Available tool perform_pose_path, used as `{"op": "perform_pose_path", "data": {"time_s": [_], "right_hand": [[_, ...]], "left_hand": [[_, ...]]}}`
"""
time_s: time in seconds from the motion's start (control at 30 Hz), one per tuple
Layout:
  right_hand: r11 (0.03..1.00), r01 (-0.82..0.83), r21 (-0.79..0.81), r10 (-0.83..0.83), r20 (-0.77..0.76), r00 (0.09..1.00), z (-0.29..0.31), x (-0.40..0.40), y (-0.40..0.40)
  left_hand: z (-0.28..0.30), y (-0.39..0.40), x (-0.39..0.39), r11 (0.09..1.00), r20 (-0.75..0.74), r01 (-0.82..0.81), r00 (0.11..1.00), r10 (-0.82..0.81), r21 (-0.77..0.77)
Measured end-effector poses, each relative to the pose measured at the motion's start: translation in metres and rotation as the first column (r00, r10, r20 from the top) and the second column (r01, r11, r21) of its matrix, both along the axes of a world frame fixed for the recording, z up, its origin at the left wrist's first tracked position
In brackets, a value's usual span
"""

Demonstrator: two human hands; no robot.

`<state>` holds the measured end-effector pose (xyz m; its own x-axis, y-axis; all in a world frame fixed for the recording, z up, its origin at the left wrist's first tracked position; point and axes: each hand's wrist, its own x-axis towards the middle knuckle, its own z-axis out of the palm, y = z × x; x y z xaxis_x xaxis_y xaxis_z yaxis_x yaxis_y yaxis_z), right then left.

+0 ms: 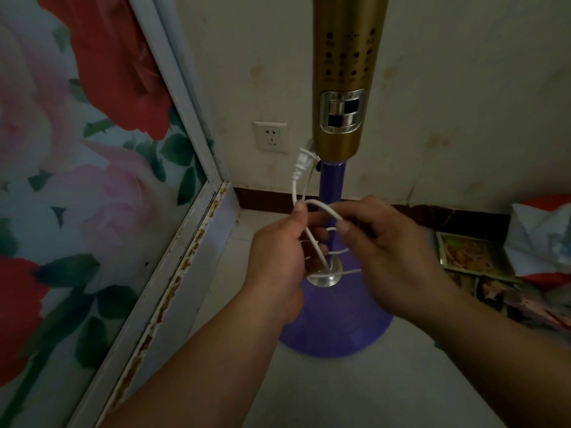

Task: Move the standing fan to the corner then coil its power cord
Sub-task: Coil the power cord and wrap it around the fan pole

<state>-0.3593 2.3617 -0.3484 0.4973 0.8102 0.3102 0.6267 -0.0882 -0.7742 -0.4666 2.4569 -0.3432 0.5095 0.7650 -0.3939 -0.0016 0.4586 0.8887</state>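
Standing fan [343,97]: we find it already in the corner, its round purple base [336,322] on the pale tile floor near the floral sliding panel [77,149] at the left, its pole before the wall.

Floral panel: glossy, printed roses, white frame with a rust-flecked lower rail.

Wall socket [271,137]: white plastic, nothing plugged in.

Power cord [321,208]: thin, white, smooth and pliant; its plug [304,162] hangs free just beside the gold column.

Left hand [278,257]: fingers curled, thumb and forefinger pinching the gathered cord loops.

Right hand [389,248]: fingers curled, pinching the arc of cord that bridges to the left hand; several turns show around the purple pole behind.

Column: gold, matte, cylindrical, with a chrome button panel.

Clutter [509,261]: printed cards and crumpled wrapping at the right.

Handling note: we judge the coiling nearly done. We should keep turns even and snug, not kinked, and tuck the plug end under a turn so it holds.
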Motion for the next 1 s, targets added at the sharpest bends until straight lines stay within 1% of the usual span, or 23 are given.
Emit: {"op": "perform_pose_path", "data": {"time_s": [0.03,0.07,0.13,0.17,0.2,0.23,0.27,0.3,0.33,0.37,0.43,0.47,0.53,0.57,0.63,0.7,0.73,0.77,0.83,0.87,0.9,1.0], "right_hand": [[1.0,-0.027,-0.015,0.028,0.077,0.997,-0.001,-0.004,0.0],[0.998,-0.049,-0.027,0.052,0.123,0.991,-0.003,-0.006,0.001],[0.997,-0.076,0.002,0.075,0.158,0.985,-0.008,-0.006,0.001],[0.996,-0.086,0.02,0.083,0.112,0.99,-0.01,-0.005,0.001],[0.995,-0.095,0.019,0.095,-0.01,0.995,-0.012,-0.003,0.001],[0.993,-0.119,-0.001,0.117,-0.168,0.979,-0.013,0.001,0.0],[0.986,-0.157,-0.05,0.138,-0.278,0.951,-0.016,0.004,-0.001],[0.973,-0.204,-0.107,0.163,-0.304,0.939,-0.021,0.008,-0.003],[0.962,-0.227,-0.148,0.178,-0.286,0.941,-0.026,0.01,-0.005],[0.964,-0.214,-0.158,0.17,-0.255,0.952,-0.029,0.011,-0.007],[0.986,-0.126,-0.112,0.109,-0.146,0.983,-0.03,0.011,-0.007],[0.988,-0.126,-0.094,0.119,-0.082,0.99,-0.029,0.009,-0.006],[0.971,-0.218,-0.1,0.221,0.019,0.975,-0.028,0.002,-0.004],[0.96,-0.256,-0.113,0.262,0.044,0.964,-0.029,-0.002,-0.002],[0.953,-0.276,-0.123,0.284,0.045,0.958,-0.031,-0.005,-0.001],[0.951,-0.288,-0.116,0.288,-0.017,0.958,-0.029,0.0,0.0],[0.946,-0.307,-0.102,0.297,-0.097,0.95,-0.027,0.003,-0.002],[0.944,-0.321,-0.069,0.3,-0.217,0.929,-0.024,0.007,-0.003],[0.956,-0.293,0.031,0.276,-0.442,0.854,-0.014,0.015,-0.007],[0.962,-0.262,0.078,0.266,-0.494,0.828,-0.01,0.018,-0.009],[0.967,-0.231,0.111,0.255,-0.494,0.831,-0.007,0.022,-0.009],[0.985,-0.129,0.118,0.165,-0.377,0.911,0.001,0.027,-0.008]], "left_hand": [[0.0,-0.001,0.0,0.999,0.03,-0.011,0.999,0.012,-0.036],[0.001,-0.001,0.0,0.997,0.071,-0.021,0.997,0.026,-0.073],[0.002,0.001,0.002,0.988,0.169,-0.036,0.984,0.061,-0.152],[0.003,0.003,0.002,0.98,0.21,-0.059,0.973,0.099,-0.192],[0.004,0.006,0.002,0.968,0.241,-0.097,0.958,0.153,-0.23],[0.004,0.009,0.001,0.954,0.266,-0.14,0.94,0.212,-0.266],[0.005,0.013,0.0,0.935,0.289,-0.175,0.919,0.267,-0.307],[0.007,0.016,-0.002,0.914,0.313,-0.195,0.897,0.313,-0.356],[0.009,0.018,-0.003,0.892,0.333,-0.199,0.877,0.347,-0.405],[0.012,0.019,-0.004,0.871,0.349,-0.192,0.861,0.371,-0.452],[0.016,0.017,-0.004,0.827,0.373,-0.172,0.83,0.414,-0.536],[0.018,0.015,-0.003,0.806,0.385,-0.163,0.813,0.436,-0.569],[0.022,0.011,-0.001,0.774,0.403,-0.162,0.778,0.482,-0.612],[0.026,0.008,-0.001,0.764,0.406,-0.165,0.767,0.497,-0.624],[0.03,0.004,0.0,0.748,0.403,-0.166,0.758,0.514,-0.642],[0.029,0.004,-0.001,0.747,0.37,-0.191,0.775,0.513,-0.637],[0.027,0.004,-0.002,0.767,0.334,-0.211,0.807,0.487,-0.606],[0.024,0.005,-0.004,0.802,0.296,-0.218,0.849,0.437,-0.556],[0.022,0.004,-0.006,0.878,0.202,-0.203,0.928,0.314,-0.434],[0.02,0.003,-0.007,0.903,0.158,-0.191,0.95,0.269,-0.384],[0.02,0.003,-0.007,0.922,0.124,-0.174,0.965,0.229,-0.347],[0.024,0.004,-0.01,0.966,0.024,-0.073,0.996,0.081,-0.248]]}}
